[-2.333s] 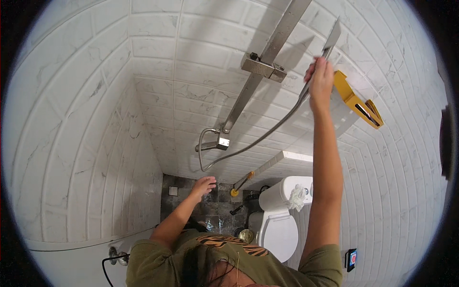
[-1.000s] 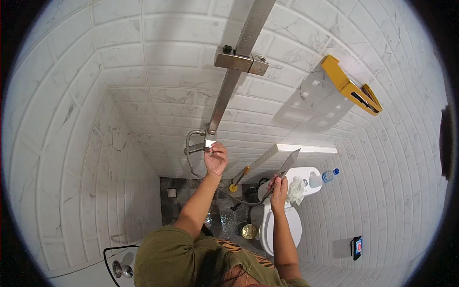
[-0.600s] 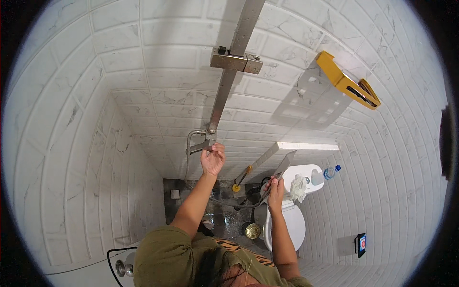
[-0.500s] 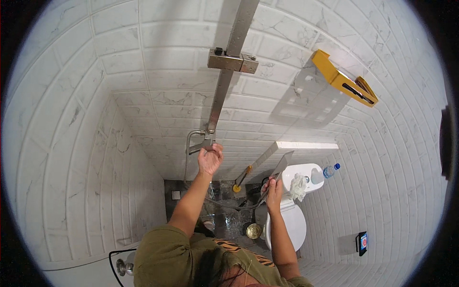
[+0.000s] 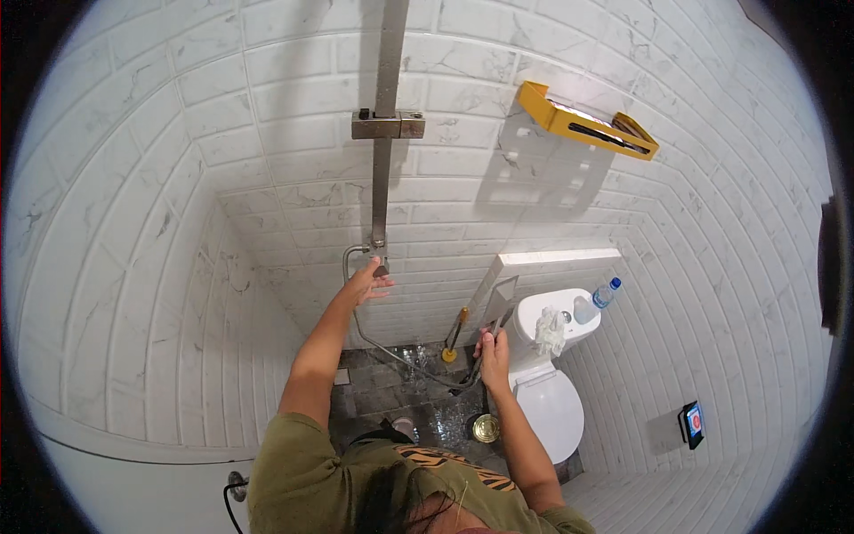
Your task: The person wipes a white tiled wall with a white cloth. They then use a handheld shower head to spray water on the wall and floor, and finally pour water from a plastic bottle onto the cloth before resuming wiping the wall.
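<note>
My left hand (image 5: 365, 283) is at the metal shower mixer (image 5: 381, 267) low on the wall rail. Its thumb lies against the mixer and its fingers are stretched out to the right. My right hand (image 5: 495, 358) is closed round the handle of a flat, grey hand shower (image 5: 501, 303), held tilted upward in front of the toilet tank. A metal hose (image 5: 374, 341) loops from the mixer down and across toward my right hand. Part of the handle is hidden by my fingers.
On the white toilet's tank (image 5: 583, 331) lie a crumpled white cloth (image 5: 550, 331) and a clear bottle with a blue cap (image 5: 607, 292). A yellow-ended brush (image 5: 455, 336), a round gold tin (image 5: 485, 428), a yellow wall shelf (image 5: 592, 129) and wet dark floor tiles (image 5: 369, 392) surround me.
My left hand has turned at the mixer, from fingers curled up at it to fingers stretched rightward. My right hand still holds the hand shower. The whole view has shifted and tilted slightly.
</note>
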The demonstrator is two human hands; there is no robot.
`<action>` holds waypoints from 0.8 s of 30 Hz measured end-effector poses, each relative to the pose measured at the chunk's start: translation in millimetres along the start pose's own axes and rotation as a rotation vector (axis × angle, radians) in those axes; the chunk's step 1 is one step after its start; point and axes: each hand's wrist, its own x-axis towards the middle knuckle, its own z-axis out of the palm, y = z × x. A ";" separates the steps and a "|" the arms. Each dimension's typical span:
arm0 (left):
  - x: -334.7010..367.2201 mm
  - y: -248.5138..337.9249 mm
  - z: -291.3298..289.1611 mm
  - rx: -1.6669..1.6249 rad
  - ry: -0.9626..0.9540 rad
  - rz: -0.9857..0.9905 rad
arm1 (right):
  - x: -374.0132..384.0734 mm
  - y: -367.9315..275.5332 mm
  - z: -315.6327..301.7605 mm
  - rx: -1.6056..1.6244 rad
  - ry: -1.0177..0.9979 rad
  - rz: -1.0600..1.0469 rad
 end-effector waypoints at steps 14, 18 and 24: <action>-0.4 -26.5 8.9 0.147 0.189 -0.043 | -19.0 -49.1 -17.6 -0.346 0.177 -0.266; -34.5 -82.8 96.6 0.566 -0.212 -0.057 | -20.6 -86.4 -61.7 -0.381 0.303 -0.287; -101.4 -163.3 273.3 0.869 -0.574 0.672 | -49.2 -150.2 -152.0 -0.155 0.531 -0.312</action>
